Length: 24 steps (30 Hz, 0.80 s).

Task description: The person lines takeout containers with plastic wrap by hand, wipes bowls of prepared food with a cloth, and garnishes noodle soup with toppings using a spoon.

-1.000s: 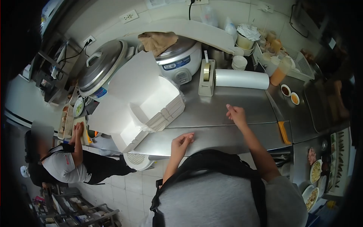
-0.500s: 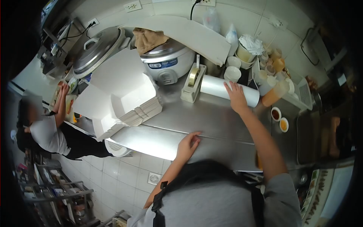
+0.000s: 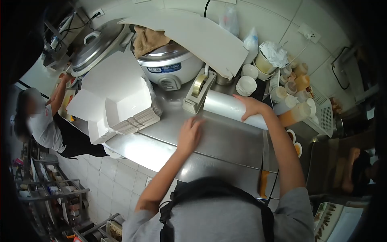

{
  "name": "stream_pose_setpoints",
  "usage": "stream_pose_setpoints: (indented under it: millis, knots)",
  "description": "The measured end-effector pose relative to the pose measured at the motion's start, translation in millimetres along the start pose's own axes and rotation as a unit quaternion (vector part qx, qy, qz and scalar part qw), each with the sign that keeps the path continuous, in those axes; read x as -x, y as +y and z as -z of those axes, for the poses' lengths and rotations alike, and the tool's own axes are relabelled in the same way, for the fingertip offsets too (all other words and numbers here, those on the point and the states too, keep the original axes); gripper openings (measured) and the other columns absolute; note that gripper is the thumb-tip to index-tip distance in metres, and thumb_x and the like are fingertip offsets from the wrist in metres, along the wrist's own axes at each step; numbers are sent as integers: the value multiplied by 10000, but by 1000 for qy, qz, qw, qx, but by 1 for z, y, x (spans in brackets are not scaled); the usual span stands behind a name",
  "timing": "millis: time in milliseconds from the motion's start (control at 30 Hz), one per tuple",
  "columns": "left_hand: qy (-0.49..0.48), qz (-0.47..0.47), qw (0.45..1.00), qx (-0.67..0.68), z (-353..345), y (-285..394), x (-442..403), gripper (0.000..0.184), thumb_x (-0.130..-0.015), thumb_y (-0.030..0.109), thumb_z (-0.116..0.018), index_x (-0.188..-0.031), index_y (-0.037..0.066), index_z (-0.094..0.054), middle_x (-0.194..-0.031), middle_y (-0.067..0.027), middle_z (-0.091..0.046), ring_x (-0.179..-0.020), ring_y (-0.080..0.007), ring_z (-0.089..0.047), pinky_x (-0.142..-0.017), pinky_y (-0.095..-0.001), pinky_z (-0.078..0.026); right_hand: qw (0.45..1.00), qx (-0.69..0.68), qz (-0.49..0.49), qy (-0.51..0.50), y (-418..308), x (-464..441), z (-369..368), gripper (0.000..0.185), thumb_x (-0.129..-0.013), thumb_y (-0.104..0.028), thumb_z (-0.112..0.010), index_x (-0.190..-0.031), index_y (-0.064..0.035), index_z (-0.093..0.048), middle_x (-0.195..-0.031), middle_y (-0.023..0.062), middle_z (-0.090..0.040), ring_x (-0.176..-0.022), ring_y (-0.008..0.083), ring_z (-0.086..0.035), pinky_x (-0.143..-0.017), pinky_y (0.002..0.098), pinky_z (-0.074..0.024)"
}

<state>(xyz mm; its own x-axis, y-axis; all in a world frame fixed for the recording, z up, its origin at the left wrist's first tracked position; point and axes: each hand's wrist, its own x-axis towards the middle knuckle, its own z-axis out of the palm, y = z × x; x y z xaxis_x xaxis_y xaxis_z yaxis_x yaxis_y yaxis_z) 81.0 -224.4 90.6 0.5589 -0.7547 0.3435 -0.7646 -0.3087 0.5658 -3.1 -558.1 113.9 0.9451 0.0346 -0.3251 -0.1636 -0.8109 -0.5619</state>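
Observation:
A roll of plastic film (image 3: pixel 219 105) lies on the steel counter. My right hand (image 3: pixel 250 108) is closed over its right half, the thumb on the near side and the fingers across the top. My left hand (image 3: pixel 188 135) hovers over the counter, left of the roll and nearest to the tape dispenser (image 3: pixel 193 103). Its fingers are a little apart and slightly blurred, with nothing seen in them. The dispenser, holding a yellowish tape roll, stands just beyond the left end of the film roll.
Stacked white takeout boxes (image 3: pixel 133 121) stand to the left, before a rice cooker (image 3: pixel 169 74). White cups (image 3: pixel 246 85), sauce bottles (image 3: pixel 296 115) and small sauce cups (image 3: pixel 298 150) are at the right. Another person (image 3: pixel 46 121) works at the far left.
My right hand has gone from lying spread on the film roll to wrapping around it. My left hand has moved from the counter's front edge toward the tape dispenser.

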Motion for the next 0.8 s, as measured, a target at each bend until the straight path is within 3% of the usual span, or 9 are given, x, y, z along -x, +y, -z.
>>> stream_pose_setpoints:
  millis: [100, 200, 233, 333, 367, 567, 667, 800]
  knots:
    - [-24, -112, 984, -133, -15, -10, -47, 609, -771, 25, -593, -1348, 162, -454, -1415, -115, -395, -1293, -297, -400, -1061, -433, -337, 999, -17, -19, 41, 7, 2, -5, 1236, -473, -208, -876, -1495, -134, -184, -1379, 209, -428, -1262, 356, -426, -1079, 397, -331]
    - [-48, -164, 952, -253, -38, -30, -73, 739, -752, 95, -669, -1420, 192, -370, -1492, -80, -314, -1357, -257, -339, -1102, -458, -280, 952, 213, -120, 183, -51, 25, -17, 1235, -465, -229, -895, -1490, -204, -206, -1414, 199, -381, -1283, 352, -402, -1069, 511, -319]
    - [-53, -165, 952, -253, -40, -33, -79, 737, -763, 109, -664, -1428, 190, -357, -1504, -70, -297, -1366, -247, -327, -1111, -467, -261, 950, 201, -117, 209, -60, 28, -23, 1213, -476, -232, -899, -1484, -244, -224, -1425, 175, -360, -1299, 357, -373, -1055, 587, -293]
    - [-63, -163, 959, -221, -45, -37, -85, 691, -801, 127, -635, -1431, 174, -355, -1515, -47, -289, -1373, -234, -323, -1117, -489, -241, 930, 240, -123, 251, -58, 30, -46, 1194, -468, -224, -899, -1472, -247, -252, -1374, 154, -406, -1271, 354, -399, -1056, 562, -307]
    - [-64, -159, 963, -208, -46, -37, -86, 669, -814, 129, -623, -1428, 167, -361, -1514, -40, -294, -1372, -232, -327, -1115, -496, -240, 916, 257, -90, 295, -52, 28, -47, 1146, -457, -153, -878, -1445, -240, -304, -1301, 117, -457, -1210, 340, -444, -1018, 520, -358]
    - [-80, -224, 947, -214, -62, -39, -70, 622, -802, 104, -597, -1395, 140, -411, -1471, -118, -347, -1365, -242, -343, -1107, -444, -287, 955, 141, -103, 241, -37, 15, -24, 1043, -450, -57, -769, -1401, -211, -368, -1229, 116, -505, -1057, 365, -518, -905, 466, -440]
    - [-111, -234, 946, -197, -73, -48, -61, 610, -778, 73, -596, -1366, 125, -443, -1431, -137, -382, -1345, -257, -365, -1101, -425, -305, 968, 112, -122, 190, -35, 13, -15, 1076, -438, -95, -787, -1415, -208, -351, -1241, 131, -507, -1069, 371, -522, -918, 450, -448]
    - [-83, -212, 968, -108, -55, -37, -72, 641, -740, 62, -633, -1351, 87, -440, -1347, -122, -442, -1258, -289, -431, -1085, -434, -323, 987, 52, -63, 140, -9, 10, -9, 1134, -392, -148, -834, -1416, -203, -349, -1282, 128, -514, -1102, 364, -529, -936, 436, -445]
